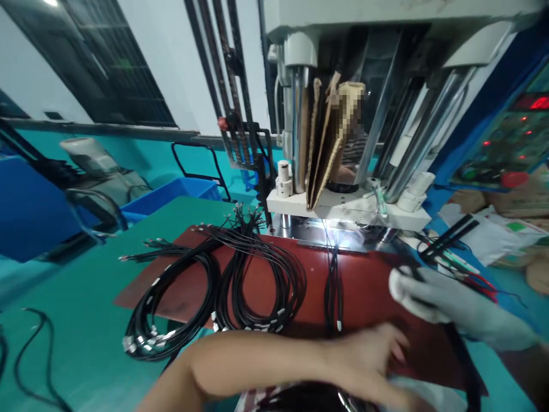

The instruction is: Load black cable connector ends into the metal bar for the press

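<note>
White upper wall (167,63) above teal lower wall (150,146), dark ledge (141,131) between. Dark barred window (115,63) slanting across upper left; bright light (50,2) at top corner. Green worktop (86,303) in foreground. Beyond it, blue tub (158,200) near black tubular handle (191,145). Large blue bin (30,212) at far left.

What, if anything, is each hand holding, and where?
Cannot be told: the left hand is blurred, and dark material shows at the gloved right hand without a clear hold.
</note>
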Available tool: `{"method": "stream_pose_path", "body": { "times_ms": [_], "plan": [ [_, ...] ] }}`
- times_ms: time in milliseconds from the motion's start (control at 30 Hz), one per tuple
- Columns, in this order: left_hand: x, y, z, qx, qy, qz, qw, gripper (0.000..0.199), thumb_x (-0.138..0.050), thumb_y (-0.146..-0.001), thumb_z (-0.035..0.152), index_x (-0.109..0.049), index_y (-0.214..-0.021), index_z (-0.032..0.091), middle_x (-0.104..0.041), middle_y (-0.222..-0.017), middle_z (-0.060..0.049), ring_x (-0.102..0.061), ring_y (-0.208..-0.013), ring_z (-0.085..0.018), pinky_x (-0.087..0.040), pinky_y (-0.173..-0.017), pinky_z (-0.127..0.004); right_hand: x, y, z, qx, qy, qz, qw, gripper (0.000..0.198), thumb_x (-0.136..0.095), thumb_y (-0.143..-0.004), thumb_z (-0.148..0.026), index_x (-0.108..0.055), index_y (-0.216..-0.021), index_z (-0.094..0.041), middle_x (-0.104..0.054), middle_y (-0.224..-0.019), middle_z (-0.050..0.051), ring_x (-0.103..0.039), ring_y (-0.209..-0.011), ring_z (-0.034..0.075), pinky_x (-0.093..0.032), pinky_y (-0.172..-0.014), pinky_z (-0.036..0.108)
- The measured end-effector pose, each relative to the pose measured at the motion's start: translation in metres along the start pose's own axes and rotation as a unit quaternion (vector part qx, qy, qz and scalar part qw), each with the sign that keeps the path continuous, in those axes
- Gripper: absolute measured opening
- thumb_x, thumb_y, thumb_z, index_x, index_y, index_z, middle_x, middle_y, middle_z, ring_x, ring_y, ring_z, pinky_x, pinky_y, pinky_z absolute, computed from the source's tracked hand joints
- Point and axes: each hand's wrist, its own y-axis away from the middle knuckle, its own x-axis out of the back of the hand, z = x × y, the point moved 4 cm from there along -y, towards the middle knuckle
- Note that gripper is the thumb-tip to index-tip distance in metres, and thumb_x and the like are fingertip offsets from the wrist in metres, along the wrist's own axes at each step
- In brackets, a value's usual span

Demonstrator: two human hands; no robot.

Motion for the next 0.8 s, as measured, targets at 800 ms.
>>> {"method": "stream_pose_path", "body": {
  "times_ms": [800],
  "plan": [
    [0.188,0.006,-0.014,-0.076,-0.262,0.352,0.895,0.027,-0.037,-0.096,0.025,-0.060,-0.101,0.012,-0.060,-0.101,-0.012,-0.056,-0.098,-0.021,-0.045,-0.092,-0.038,-0.054,-0.083,0.037,-0.054,-0.219,-0.028,0.974,0.031,-0.064,-0.086,-0.041,-0.060,-0.085,-0.010,-0.058,-0.075,0.003,-0.047,-0.058,0.005,-0.036,-0.052,0.016]
  ]
}}
